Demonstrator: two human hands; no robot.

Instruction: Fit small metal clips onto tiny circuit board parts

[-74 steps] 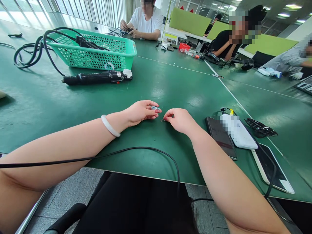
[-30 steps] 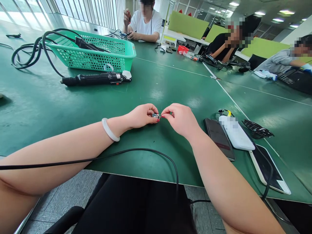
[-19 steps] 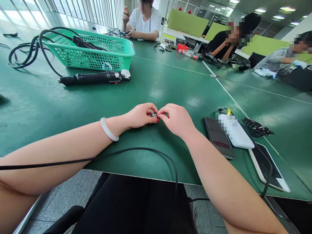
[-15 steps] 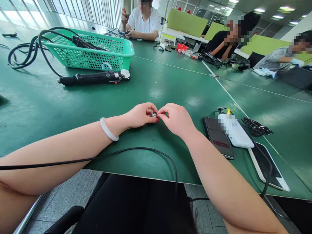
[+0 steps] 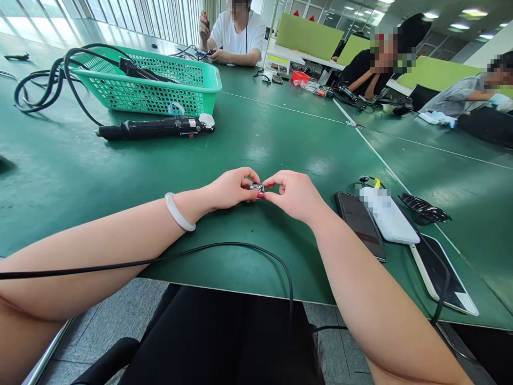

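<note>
Right hand [image 5: 294, 193]: thumb and index finger, pinched together moments earlier, had spread about the right end of a small part [image 5: 256, 187]; whether they gripped it could not be told. Left hand [image 5: 226, 188]: clamped on that part, over the green table [image 5: 224, 264], inward of its near edge, apparently steadying it with one end exposed. Black tool [image 5: 152, 128]: lay beside the basket [image 5: 214, 85], probably out of the way.

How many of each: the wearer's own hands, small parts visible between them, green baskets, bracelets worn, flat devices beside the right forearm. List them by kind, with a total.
Hands: 2 (left hand, right hand)
Small part: 1
Green basket: 1
White bracelet: 1
Flat devices: 3 (dark device, white device, white-edged device)
Total: 8
</note>
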